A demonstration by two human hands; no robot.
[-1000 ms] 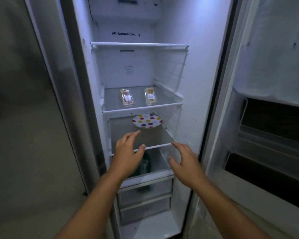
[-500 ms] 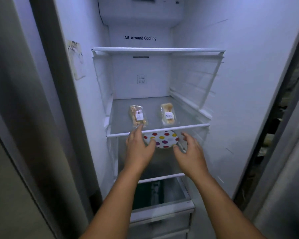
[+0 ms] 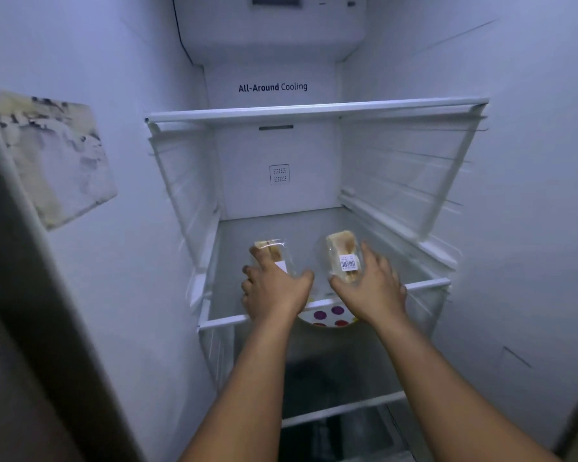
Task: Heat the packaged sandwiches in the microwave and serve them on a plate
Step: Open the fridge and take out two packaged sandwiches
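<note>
I am looking into an open refrigerator, both bare arms reaching in from the 6 o'clock edge. My left hand (image 3: 276, 290) is lying over the left packaged sandwich (image 3: 270, 249), its fingers (image 3: 258, 255) spread across the clear wrapper and the thumb stretching toward 3 o'clock; they are touching the pack, but I cannot tell whether they are actually gripping it. My right hand (image 3: 372, 286) is cupping the right packaged sandwich (image 3: 342, 253) from its 3 o'clock side, fingers loosely curled along the wrapper and the thumb sitting at the near end, not yet clamping down. A white barcode label (image 3: 348, 262) is showing on top of that pack. Both sandwiches are sitting side by side, apart from each other, on the glass shelf (image 3: 427, 284) near its front rail. Just under that shelf, between my wrists, a polka-dot plate (image 3: 329, 316) is peeking out on the next shelf down. At 9 o'clock a worn, stained sticker (image 3: 52, 158) is clinging to the inner side wall.
</note>
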